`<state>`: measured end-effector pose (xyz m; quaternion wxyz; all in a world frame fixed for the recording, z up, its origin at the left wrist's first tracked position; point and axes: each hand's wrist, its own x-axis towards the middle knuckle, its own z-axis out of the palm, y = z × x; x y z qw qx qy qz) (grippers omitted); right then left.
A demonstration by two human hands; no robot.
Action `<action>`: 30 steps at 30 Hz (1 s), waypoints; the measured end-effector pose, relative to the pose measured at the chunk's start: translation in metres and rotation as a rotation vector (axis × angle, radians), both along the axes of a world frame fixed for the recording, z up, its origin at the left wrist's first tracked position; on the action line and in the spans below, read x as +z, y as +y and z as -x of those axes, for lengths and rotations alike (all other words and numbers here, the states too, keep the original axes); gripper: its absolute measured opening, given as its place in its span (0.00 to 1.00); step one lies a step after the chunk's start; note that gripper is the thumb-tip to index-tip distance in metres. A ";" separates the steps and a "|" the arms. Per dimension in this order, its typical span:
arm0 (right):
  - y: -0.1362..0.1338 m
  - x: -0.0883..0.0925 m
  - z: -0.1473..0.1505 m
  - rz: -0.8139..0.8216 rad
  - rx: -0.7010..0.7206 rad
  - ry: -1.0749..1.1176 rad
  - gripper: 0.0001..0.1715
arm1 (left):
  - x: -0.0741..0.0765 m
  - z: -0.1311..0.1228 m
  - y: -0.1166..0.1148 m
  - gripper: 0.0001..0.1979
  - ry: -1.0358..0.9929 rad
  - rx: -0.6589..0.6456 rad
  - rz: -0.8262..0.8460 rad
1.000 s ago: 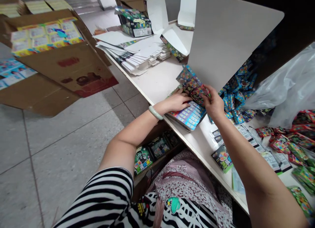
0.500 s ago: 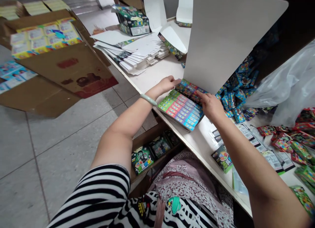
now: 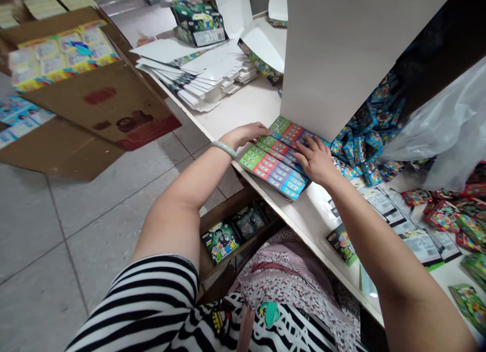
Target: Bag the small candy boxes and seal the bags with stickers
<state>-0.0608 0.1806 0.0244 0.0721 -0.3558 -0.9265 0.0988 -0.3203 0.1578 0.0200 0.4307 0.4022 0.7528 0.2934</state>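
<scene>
A display box full of rows of small colourful packets lies at the table's near edge, its white lid standing upright behind it. My left hand rests on the box's far left edge, fingers stretched out. My right hand lies flat on top of the packets at the right, fingers spread and pressing down. Neither hand holds anything.
A heap of blue packets lies right of the box, beside a clear plastic bag. Red and green packets and printed cards cover the table's right. Flat white cartons are stacked behind. An open cardboard carton stands left; a lower shelf holds boxes.
A fan of packets held above the box a second ago now lies in it. Both hands dropped onto the rows, the right flattening, the left moving to the box's far edge.
</scene>
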 end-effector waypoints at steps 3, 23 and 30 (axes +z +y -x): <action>-0.002 0.004 0.000 -0.005 -0.020 0.037 0.29 | 0.001 -0.001 -0.001 0.10 0.060 0.010 -0.030; 0.008 0.034 0.024 -0.116 -0.044 0.034 0.20 | 0.008 -0.066 -0.049 0.17 0.994 -0.580 -0.517; 0.015 0.080 0.007 -0.171 -0.030 0.208 0.18 | 0.009 -0.058 -0.050 0.15 0.726 -0.475 -0.540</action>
